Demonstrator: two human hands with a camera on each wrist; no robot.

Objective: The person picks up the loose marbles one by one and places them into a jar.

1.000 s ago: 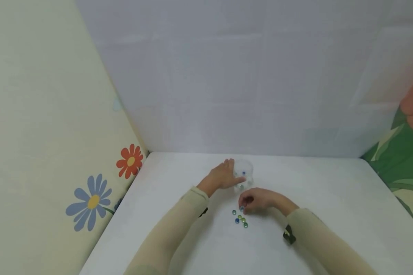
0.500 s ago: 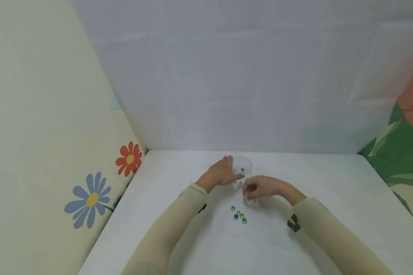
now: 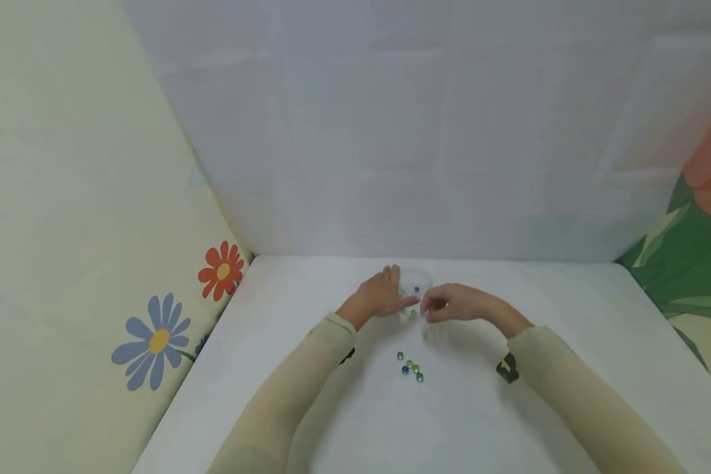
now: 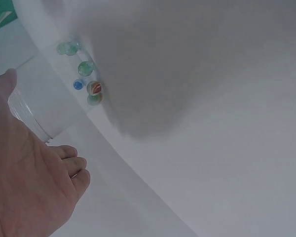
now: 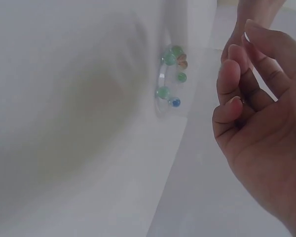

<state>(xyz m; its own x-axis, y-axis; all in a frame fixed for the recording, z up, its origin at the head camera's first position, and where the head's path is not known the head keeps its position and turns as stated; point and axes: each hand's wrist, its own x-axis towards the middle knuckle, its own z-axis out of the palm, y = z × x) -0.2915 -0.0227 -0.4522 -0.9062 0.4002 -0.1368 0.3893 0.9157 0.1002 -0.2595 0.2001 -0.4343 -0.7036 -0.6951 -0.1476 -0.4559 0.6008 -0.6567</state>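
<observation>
My left hand holds a clear jar, its thumb across the near side and its fingers along the other. Several glass marbles, mostly green, with a blue marble and an orange-streaked one, lie at the jar's bottom. Beside the jar's top, my right hand pinches a small pale bluish marble between thumb and fingertips. The right wrist view shows these fingers curled close to the jar, the pinched marble largely hidden there.
On the white table, nearer the person, lies a loose group of several marbles: a dark blue marble, yellow-green ones and green ones. A white cloth wall rises behind the table; flowered panels flank it.
My right hand has lifted a marble from the loose group and carried it away from the person to the jar's top. The left hand keeps its place on the jar.
</observation>
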